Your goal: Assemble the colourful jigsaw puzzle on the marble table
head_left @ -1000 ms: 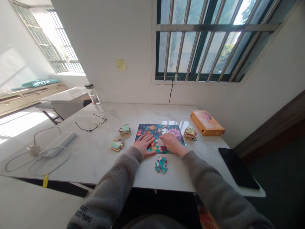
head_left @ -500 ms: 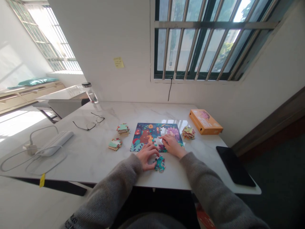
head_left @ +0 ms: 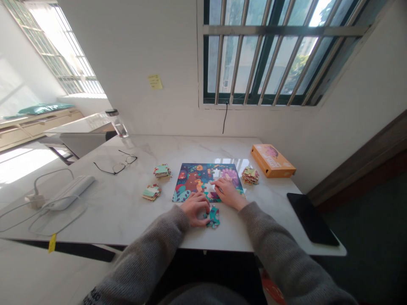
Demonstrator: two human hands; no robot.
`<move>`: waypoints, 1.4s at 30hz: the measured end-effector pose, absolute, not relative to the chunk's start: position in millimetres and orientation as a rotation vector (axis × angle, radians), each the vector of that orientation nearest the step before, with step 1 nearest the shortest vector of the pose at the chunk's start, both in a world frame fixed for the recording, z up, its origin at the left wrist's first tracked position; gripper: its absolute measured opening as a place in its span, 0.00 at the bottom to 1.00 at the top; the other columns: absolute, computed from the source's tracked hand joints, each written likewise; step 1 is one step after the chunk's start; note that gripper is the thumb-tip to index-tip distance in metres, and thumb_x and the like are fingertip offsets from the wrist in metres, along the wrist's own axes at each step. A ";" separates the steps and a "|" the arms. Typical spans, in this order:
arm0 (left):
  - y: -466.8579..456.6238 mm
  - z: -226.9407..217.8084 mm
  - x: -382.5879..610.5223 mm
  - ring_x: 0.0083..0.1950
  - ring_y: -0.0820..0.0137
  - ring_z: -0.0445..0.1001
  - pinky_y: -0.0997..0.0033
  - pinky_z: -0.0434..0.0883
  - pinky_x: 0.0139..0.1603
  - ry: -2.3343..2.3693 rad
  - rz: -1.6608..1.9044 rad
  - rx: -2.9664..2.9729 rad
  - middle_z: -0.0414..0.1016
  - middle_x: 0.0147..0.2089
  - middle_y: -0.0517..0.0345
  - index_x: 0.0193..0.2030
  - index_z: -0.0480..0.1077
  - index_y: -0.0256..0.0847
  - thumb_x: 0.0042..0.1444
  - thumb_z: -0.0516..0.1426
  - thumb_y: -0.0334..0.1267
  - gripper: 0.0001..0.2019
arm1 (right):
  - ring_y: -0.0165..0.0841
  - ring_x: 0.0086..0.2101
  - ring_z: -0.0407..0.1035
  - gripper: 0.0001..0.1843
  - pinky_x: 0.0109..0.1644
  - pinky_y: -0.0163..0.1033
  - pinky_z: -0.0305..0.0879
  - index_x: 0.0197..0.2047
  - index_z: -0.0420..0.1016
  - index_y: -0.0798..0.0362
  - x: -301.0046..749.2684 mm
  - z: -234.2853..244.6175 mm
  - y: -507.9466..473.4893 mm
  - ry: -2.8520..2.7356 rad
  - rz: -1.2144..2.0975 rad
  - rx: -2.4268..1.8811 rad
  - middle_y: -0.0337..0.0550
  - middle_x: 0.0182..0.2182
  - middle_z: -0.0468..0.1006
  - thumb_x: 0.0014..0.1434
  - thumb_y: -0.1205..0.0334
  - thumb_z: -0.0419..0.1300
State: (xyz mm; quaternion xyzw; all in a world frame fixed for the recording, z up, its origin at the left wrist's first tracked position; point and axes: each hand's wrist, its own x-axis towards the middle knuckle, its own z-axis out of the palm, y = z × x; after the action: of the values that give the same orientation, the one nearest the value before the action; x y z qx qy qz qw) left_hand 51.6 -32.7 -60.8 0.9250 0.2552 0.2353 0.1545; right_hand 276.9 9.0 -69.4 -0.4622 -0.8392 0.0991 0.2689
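A colourful jigsaw puzzle [head_left: 193,178], mostly joined, lies flat with pale gaps in its middle and upper right. My right hand [head_left: 228,192] rests over its right part, fingers stretched towards the middle gap; nothing shows in them. Below the puzzle's front edge, my left hand [head_left: 196,209] is curled, with thumb and finger closed at a puzzle piece by a small teal pile of puzzle pieces [head_left: 214,217]. The fingers partly hide that piece. To the left stand two stacks of puzzle pieces, one farther back [head_left: 162,171] and one nearer [head_left: 151,192].
Right of the puzzle are another stack of pieces [head_left: 250,175], an orange box [head_left: 272,161] and a black tablet or phone [head_left: 312,219]. Leftwards lie eyeglasses [head_left: 119,167] and a white power strip [head_left: 73,192] with cables. A clear bottle [head_left: 118,123] stands at the back left.
The view has shifted slightly. My left thumb and finger have moved a little at the teal pile, and a piece there has shifted left. My right hand stays over the puzzle.
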 end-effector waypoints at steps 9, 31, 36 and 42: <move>-17.5 -60.6 42.1 0.42 0.65 0.75 0.63 0.68 0.45 0.778 1.152 2.608 0.80 0.40 0.56 0.29 0.65 0.43 0.53 0.65 0.46 0.14 | 0.39 0.47 0.70 0.15 0.58 0.48 0.61 0.49 0.77 0.51 276.1 -62.1 8.2 -2.100 0.356 -1.176 0.47 0.43 0.79 0.67 0.64 0.51; 3.2 -38.2 53.6 0.52 0.60 0.74 0.57 0.71 0.55 1.020 1.282 2.654 0.76 0.49 0.49 0.49 0.73 0.44 0.61 0.60 0.45 0.12 | 0.30 0.29 0.67 0.18 0.32 0.35 0.65 0.49 0.72 0.51 259.9 -54.5 0.9 -1.579 1.109 -0.939 0.35 0.29 0.71 0.58 0.53 0.62; 21.0 -41.4 71.7 0.54 0.56 0.71 0.54 0.70 0.56 0.979 1.102 2.730 0.73 0.53 0.48 0.55 0.72 0.44 0.54 0.64 0.46 0.22 | 0.33 0.28 0.70 0.19 0.34 0.39 0.67 0.42 0.67 0.49 264.9 -60.9 10.1 -1.423 1.102 -0.957 0.35 0.25 0.72 0.56 0.45 0.64; 37.4 -59.2 76.0 0.57 0.59 0.71 0.54 0.69 0.60 0.970 1.253 2.609 0.73 0.56 0.50 0.57 0.72 0.48 0.62 0.59 0.40 0.16 | 0.33 0.28 0.72 0.20 0.34 0.38 0.66 0.37 0.65 0.50 267.8 -62.6 13.7 -1.340 1.041 -1.014 0.37 0.26 0.76 0.54 0.44 0.66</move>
State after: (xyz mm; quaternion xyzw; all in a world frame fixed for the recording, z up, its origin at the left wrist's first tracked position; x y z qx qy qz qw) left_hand 76.0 37.4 -59.2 0.8539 0.3174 0.4101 0.0448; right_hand 267.8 13.7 -62.6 -0.4285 -0.5662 0.4399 0.5498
